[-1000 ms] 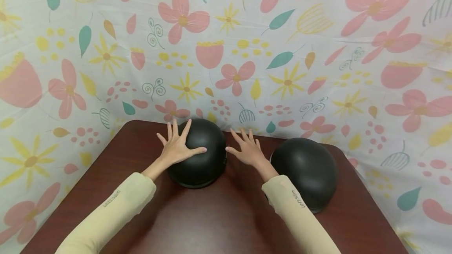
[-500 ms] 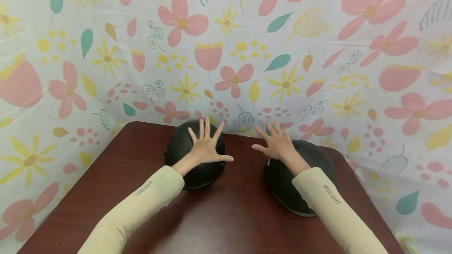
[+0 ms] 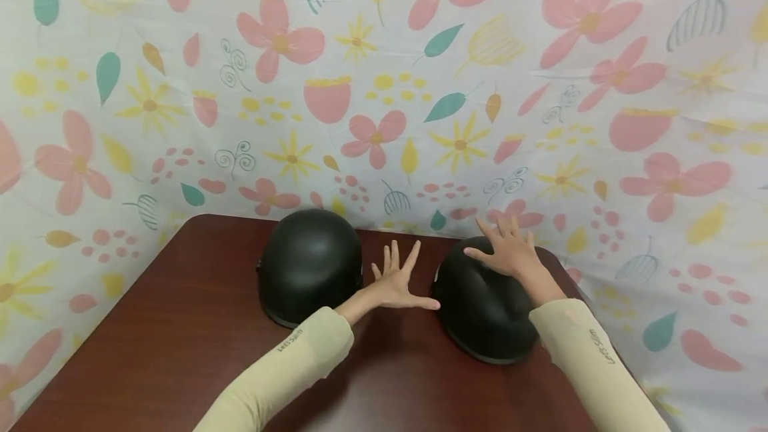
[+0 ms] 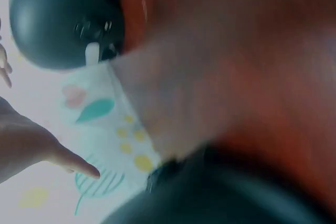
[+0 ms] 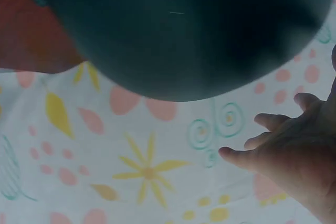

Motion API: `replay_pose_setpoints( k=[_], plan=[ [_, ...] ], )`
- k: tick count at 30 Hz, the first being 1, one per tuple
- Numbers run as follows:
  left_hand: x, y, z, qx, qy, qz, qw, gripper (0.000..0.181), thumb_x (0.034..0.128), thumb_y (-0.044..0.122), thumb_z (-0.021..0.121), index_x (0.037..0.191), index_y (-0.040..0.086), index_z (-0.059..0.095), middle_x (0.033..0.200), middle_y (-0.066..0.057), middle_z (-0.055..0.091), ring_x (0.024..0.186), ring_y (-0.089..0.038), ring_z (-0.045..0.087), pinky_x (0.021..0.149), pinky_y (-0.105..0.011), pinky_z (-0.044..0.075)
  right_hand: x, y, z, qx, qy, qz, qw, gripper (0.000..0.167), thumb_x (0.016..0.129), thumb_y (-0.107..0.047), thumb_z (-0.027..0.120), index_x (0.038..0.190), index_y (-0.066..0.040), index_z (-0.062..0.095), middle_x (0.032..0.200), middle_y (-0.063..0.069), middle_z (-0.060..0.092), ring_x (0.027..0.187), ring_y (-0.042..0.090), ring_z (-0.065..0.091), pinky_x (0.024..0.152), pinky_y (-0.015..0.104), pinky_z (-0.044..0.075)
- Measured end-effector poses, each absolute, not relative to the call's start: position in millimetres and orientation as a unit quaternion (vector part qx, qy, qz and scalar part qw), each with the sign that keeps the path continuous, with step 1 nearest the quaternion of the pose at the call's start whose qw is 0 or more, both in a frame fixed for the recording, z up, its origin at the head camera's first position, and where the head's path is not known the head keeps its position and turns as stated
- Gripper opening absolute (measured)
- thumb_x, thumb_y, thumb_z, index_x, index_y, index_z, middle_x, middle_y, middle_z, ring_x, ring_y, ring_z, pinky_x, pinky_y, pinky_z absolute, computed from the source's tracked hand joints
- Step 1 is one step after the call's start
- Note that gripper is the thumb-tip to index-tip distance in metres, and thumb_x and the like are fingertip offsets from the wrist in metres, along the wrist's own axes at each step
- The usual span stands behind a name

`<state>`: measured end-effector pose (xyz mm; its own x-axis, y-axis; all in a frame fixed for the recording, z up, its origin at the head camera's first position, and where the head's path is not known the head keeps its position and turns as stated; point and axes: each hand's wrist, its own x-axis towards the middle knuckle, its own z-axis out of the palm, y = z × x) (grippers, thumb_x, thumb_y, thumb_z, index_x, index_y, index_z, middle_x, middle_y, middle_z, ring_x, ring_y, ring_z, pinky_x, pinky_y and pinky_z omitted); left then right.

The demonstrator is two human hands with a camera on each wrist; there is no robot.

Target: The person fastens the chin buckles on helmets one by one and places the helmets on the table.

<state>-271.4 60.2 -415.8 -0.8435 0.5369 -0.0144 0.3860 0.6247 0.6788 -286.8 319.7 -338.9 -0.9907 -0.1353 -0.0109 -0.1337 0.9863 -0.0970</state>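
Observation:
Two glossy black helmets, dome up, rest on the dark red table. My left hand (image 3: 396, 285), fingers spread, hovers between them, just right of the left helmet (image 3: 309, 265). With fingers apart, my right hand (image 3: 510, 252) is over the upper right part of the right helmet (image 3: 486, 305). In the left wrist view, one helmet (image 4: 63, 19) shows a strap fitting at its rim, and my left hand (image 4: 31, 148) has its thumb extended. The right wrist view has my right hand (image 5: 294, 145) beside a helmet dome (image 5: 184, 40), apart from it. Neither hand holds anything.
The table (image 3: 180, 325) meets a white cloth wall (image 3: 384, 85) printed with flowers and leaves at its back and sides. Both helmets stand toward the back of the table, with a gap between them.
Both hands have moved to the right, the left from in front of the left helmet into the gap, the right over the right helmet. The head view has shifted slightly.

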Motion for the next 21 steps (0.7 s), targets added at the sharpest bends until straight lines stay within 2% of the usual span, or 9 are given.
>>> replay_pose_setpoints(
  k=[6,13,18,21],
  plan=[
    [-264.3,86.4,-434.2,0.255,0.878,0.385,0.125,0.122,0.0789,0.051,0.076,0.154,0.034,-0.018,0.159,-0.018,-0.027,0.147,-0.042,-0.023,0.112,-0.074,-0.001,-277.9,343.8,-343.6,-0.05,0.996,-0.078,0.001,0.096,0.089,-0.069,0.05,0.159,-0.019,0.007,0.161,0.028,0.003,0.146,0.054,-0.008,0.107,0.077,0.002],
    [-263.3,107.6,-450.0,0.254,0.874,0.394,0.125,0.123,0.0781,0.052,0.076,0.153,0.035,-0.02,0.159,-0.02,-0.027,0.147,-0.047,-0.021,0.112,-0.074,0.0,-268.3,366.5,-345.1,-0.03,0.993,-0.111,0.019,0.099,0.088,-0.072,0.048,0.159,-0.023,-0.002,0.16,0.03,-0.004,0.144,0.057,-0.013,0.105,0.079,-0.002],
    [-265.0,114.9,-464.4,0.245,0.868,0.412,0.129,0.125,0.0763,0.054,0.077,0.154,0.035,-0.019,0.16,-0.023,-0.023,0.147,-0.05,-0.017,0.112,-0.075,0.005,-263.9,376.2,-350.2,-0.032,0.991,-0.127,0.023,0.099,0.089,-0.07,0.049,0.158,-0.023,-0.004,0.159,0.033,-0.003,0.143,0.057,-0.016,0.103,0.081,-0.001],
    [-265.2,117.6,-473.4,0.236,0.86,0.432,0.136,0.126,0.0755,0.054,0.078,0.154,0.034,-0.018,0.16,-0.025,-0.021,0.147,-0.05,-0.014,0.111,-0.075,0.009,-261.1,380.6,-354.9,-0.033,0.99,-0.138,0.026,0.098,0.09,-0.067,0.051,0.159,-0.019,-0.001,0.158,0.035,-0.001,0.143,0.058,-0.015,0.101,0.082,0.002]
  ],
)
